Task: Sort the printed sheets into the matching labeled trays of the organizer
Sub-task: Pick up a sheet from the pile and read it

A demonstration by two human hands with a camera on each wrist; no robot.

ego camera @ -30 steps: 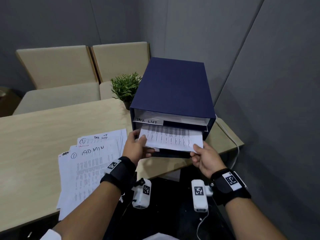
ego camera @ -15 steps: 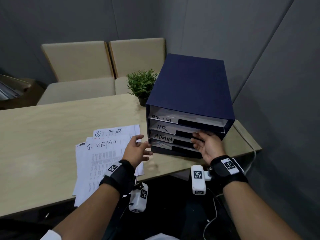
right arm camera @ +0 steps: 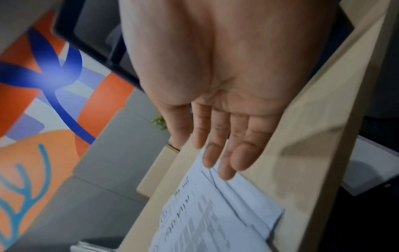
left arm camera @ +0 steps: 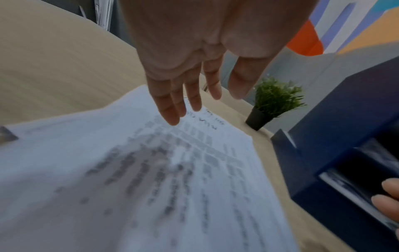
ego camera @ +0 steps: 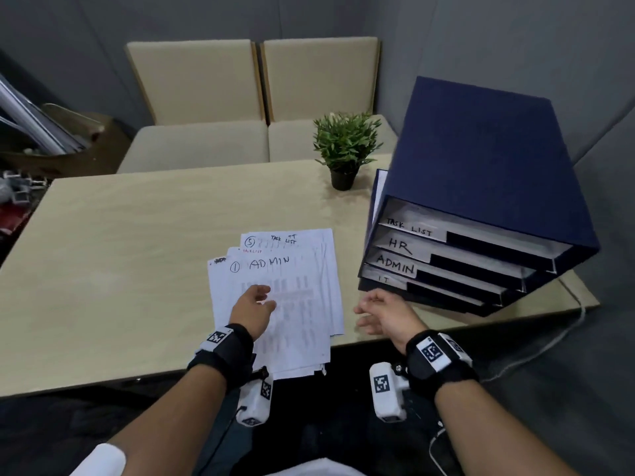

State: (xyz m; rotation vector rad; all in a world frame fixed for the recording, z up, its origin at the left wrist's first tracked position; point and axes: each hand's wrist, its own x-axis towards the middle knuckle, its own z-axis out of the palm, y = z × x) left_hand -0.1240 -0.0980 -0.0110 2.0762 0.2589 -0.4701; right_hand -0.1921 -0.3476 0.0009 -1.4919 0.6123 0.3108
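My left hand (ego camera: 252, 309) is over the stack of printed sheets (ego camera: 295, 304) at lower centre of the head view, fingers straight and spread, holding nothing; whether the fingertips touch the paper I cannot tell. The left wrist view shows the same fingers (left arm camera: 172, 102) extended above the blurred print. My right hand (ego camera: 385, 312) is just right of the stack, palm turned inward, fingers loosely extended, holding nothing, close in front of the organizer's lowest tray. The right wrist view confirms relaxed fingers (right arm camera: 218, 141) with nothing in them.

The sheets lie fanned on the desk (ego camera: 137, 252), their near edge overhanging the desk's front. The top sheet reads "ADMIN" with a circled 1; one behind shows "TASK LIST" and a circled 5.

The navy organizer (ego camera: 481, 187) stands at right of frame on the desk corner, four trays labelled TASK LIST, HR, ADMIN, IT from top down. A small potted plant (ego camera: 345, 149) stands just left of it. Two beige chairs (ego camera: 254, 97) sit beyond the desk.
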